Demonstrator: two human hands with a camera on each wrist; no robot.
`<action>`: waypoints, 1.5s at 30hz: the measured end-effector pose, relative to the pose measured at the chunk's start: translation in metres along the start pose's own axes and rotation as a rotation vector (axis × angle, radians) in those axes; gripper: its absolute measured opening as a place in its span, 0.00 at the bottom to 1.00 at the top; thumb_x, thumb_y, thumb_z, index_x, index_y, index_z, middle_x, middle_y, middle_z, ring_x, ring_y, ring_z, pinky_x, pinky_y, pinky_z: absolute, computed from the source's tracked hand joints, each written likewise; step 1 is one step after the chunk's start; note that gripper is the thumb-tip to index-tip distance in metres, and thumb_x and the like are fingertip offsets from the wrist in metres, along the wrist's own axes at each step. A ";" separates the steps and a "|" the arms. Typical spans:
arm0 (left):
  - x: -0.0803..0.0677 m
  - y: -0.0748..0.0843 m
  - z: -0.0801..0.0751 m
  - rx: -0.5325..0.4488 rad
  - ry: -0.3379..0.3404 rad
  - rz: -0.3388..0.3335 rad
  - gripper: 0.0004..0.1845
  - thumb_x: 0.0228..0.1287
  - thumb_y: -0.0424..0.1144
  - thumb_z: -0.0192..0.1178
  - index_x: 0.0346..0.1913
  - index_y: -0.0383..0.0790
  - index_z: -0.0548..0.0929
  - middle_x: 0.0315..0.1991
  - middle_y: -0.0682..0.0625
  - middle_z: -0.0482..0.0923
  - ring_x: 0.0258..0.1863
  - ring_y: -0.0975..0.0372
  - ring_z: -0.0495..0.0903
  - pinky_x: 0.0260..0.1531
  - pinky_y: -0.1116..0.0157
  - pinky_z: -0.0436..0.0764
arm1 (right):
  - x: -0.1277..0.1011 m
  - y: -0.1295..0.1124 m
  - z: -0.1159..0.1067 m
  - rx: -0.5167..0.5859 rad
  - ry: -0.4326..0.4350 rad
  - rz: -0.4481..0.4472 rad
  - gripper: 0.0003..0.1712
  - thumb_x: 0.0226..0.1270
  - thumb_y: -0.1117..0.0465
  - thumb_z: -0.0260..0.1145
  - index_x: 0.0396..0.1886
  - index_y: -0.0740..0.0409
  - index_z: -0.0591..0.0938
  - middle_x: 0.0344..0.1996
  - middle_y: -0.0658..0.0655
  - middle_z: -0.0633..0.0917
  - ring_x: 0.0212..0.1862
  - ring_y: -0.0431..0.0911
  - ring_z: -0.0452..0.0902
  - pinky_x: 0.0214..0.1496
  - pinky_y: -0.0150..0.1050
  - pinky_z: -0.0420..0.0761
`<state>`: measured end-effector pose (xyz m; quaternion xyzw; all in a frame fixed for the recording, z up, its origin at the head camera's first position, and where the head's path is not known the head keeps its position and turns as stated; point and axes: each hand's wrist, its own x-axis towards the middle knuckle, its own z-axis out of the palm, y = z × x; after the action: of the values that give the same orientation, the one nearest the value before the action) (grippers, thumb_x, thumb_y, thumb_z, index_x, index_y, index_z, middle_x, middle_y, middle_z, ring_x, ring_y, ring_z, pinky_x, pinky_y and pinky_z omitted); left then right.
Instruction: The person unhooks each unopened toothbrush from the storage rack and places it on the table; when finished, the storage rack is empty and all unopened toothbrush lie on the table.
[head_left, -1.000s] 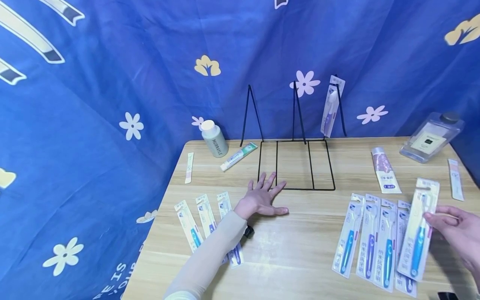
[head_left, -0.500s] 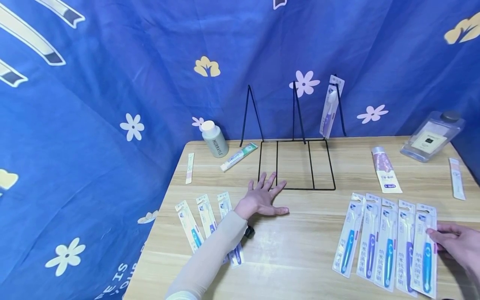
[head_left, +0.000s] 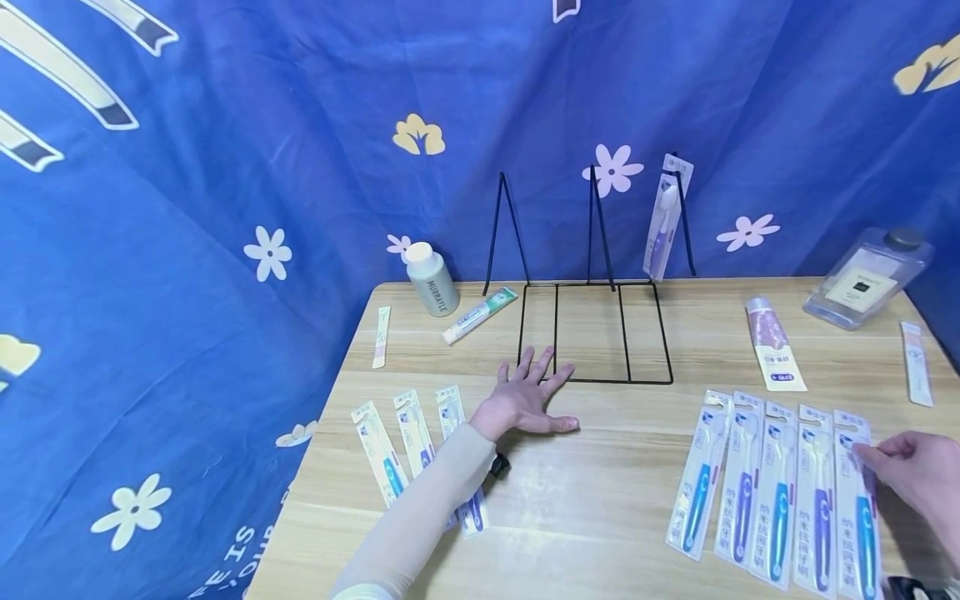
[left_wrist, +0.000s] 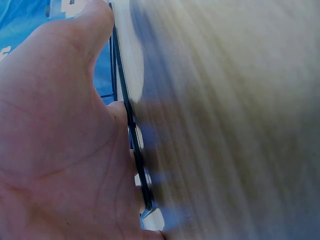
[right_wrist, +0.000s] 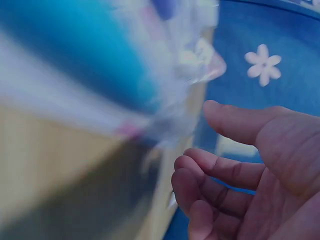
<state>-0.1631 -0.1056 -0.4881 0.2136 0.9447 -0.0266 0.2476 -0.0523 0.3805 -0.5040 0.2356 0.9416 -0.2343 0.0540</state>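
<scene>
A person's left hand (head_left: 525,400) lies flat on a pale wooden table (head_left: 600,500), fingers straight and spread, fingertips resting on the front bar of a black wire display rack (head_left: 592,333); the left wrist view shows the palm (left_wrist: 55,150) pressed against that thin black wire (left_wrist: 131,125). The right hand (head_left: 918,479) sits at the table's right edge, fingers loosely curled with the tips touching the upper right edge of a blue-handled toothbrush in a clear blister pack (head_left: 858,508). The right wrist view shows the fingers (right_wrist: 220,175) relaxed and apart beside blurred plastic packaging (right_wrist: 165,90), closed on nothing. That pack lies flat on the table as the rightmost of a row of five packaged toothbrushes (head_left: 772,492), side by side in front of the rack's right end. One purple toothbrush pack (head_left: 663,218) hangs on the rack's right upright. Three more packaged toothbrushes (head_left: 408,442) lie beside the left forearm. Behind them stand a grey bottle with a white cap (head_left: 427,279) and a white and green toothpaste tube (head_left: 478,315). A pink and white tube (head_left: 772,346) and a clear square bottle (head_left: 870,279) lie at the far right.
</scene>
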 end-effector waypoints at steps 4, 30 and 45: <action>0.001 0.001 0.000 0.004 0.002 -0.002 0.52 0.58 0.84 0.43 0.80 0.73 0.34 0.84 0.55 0.22 0.83 0.49 0.27 0.78 0.35 0.42 | 0.007 -0.042 -0.021 -0.096 -0.086 -0.009 0.27 0.70 0.45 0.66 0.35 0.70 0.80 0.23 0.61 0.79 0.29 0.52 0.73 0.30 0.42 0.65; 0.000 -0.003 0.000 0.020 0.006 0.006 0.53 0.58 0.84 0.43 0.81 0.72 0.34 0.84 0.53 0.22 0.83 0.48 0.28 0.78 0.35 0.44 | 0.094 -0.314 -0.008 0.655 0.287 -0.637 0.13 0.66 0.61 0.69 0.43 0.69 0.83 0.34 0.68 0.86 0.30 0.38 0.75 0.33 0.27 0.70; 0.003 0.000 -0.001 0.020 -0.006 0.011 0.53 0.59 0.84 0.42 0.81 0.72 0.34 0.83 0.53 0.22 0.83 0.48 0.27 0.78 0.35 0.44 | 0.036 -0.280 -0.019 0.653 0.148 -0.643 0.11 0.69 0.64 0.69 0.40 0.71 0.83 0.38 0.73 0.89 0.26 0.22 0.74 0.27 0.20 0.73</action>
<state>-0.1658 -0.1042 -0.4888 0.2211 0.9424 -0.0352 0.2483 -0.2149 0.1865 -0.3789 -0.0474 0.8451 -0.5060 -0.1658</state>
